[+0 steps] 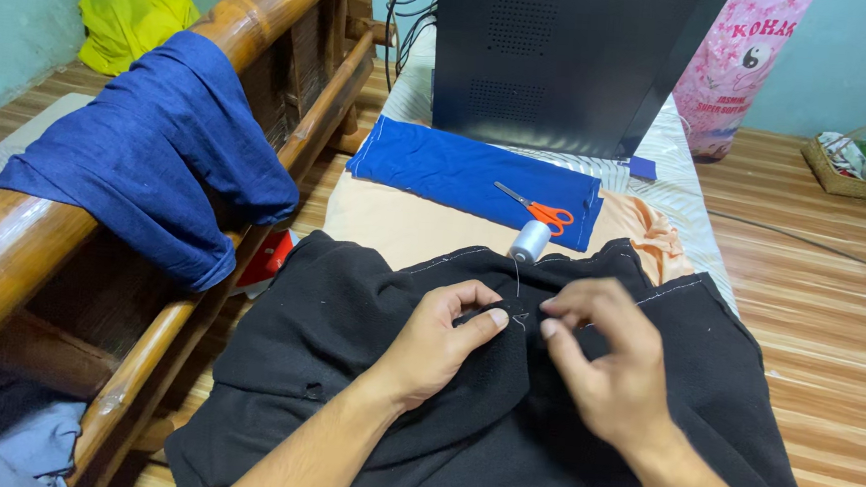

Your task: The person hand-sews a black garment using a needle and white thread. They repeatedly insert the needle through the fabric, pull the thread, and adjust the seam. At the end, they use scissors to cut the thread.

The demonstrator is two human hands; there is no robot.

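L hand point(437, 339) pinches a fold of the black cloth point(365, 370) on the lap to keep it still, w/ R hand point(601, 359) fingers curled shut, prob. on a needle, white thread running to the spool point(530, 241).

Hands: 2, left point(437, 339), right point(601, 359). Black cloth point(502, 418): 1. Blue cloths: 2 point(472, 176) point(158, 156). Scissors point(537, 209): 1. Spool point(529, 241): 1. Basket point(853, 179): 1.
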